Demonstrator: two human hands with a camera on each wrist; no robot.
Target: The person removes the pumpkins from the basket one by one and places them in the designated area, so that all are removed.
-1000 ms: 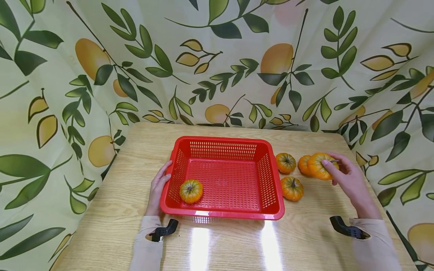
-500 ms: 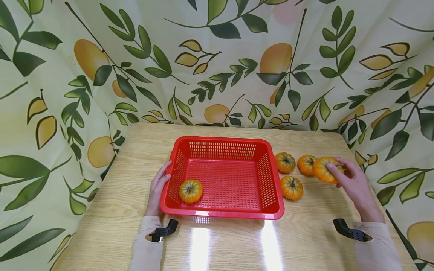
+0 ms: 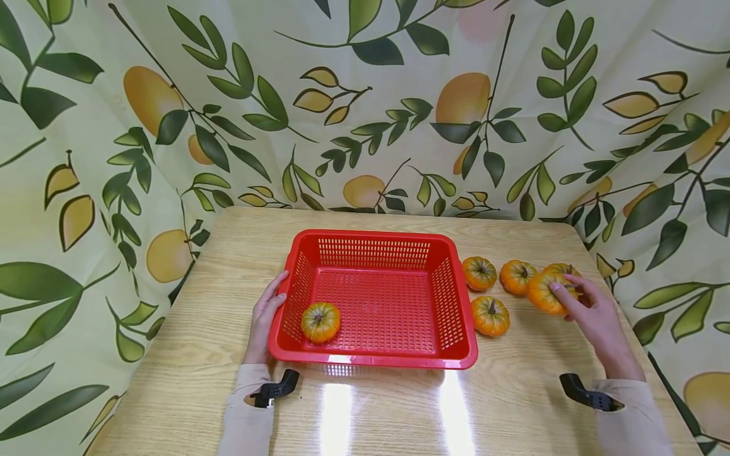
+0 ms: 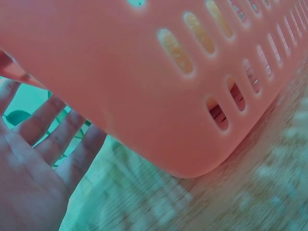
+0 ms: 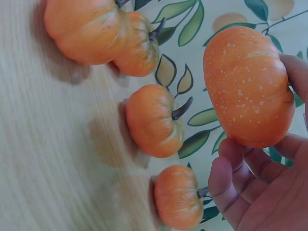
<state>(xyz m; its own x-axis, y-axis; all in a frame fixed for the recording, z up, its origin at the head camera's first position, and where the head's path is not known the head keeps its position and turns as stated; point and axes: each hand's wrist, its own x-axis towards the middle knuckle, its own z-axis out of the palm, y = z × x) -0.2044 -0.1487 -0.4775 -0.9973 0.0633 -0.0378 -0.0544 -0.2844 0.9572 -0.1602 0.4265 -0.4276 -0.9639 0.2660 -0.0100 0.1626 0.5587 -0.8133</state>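
My right hand (image 3: 599,316) pinches a small orange pumpkin (image 3: 543,294) between thumb and fingers, at the right of the table. In the right wrist view that pumpkin (image 5: 248,91) shows its pale-speckled side, apart from the stemmed ones on the wood. On the left, my left hand (image 3: 266,316) lies along the outer side of a red plastic basket (image 3: 373,362). Its fingers (image 4: 45,115) are extended, the tips going behind the basket's edge in the left wrist view. One pumpkin (image 3: 320,322) sits inside the basket, in the near left corner.
Loose pumpkins stand right of the basket: one pumpkin (image 3: 479,273) close to its wall, another pumpkin (image 3: 490,316) nearer me, a third pumpkin (image 3: 517,277) farther right. Partly behind the held one is a further pumpkin (image 3: 561,268). A leaf-patterned cloth (image 3: 365,145) surrounds the wooden table (image 3: 393,411).
My right hand has moved slightly right and toward me with the pumpkin, uncovering one pumpkin to its left and one behind it. The left hand and basket have stayed put.
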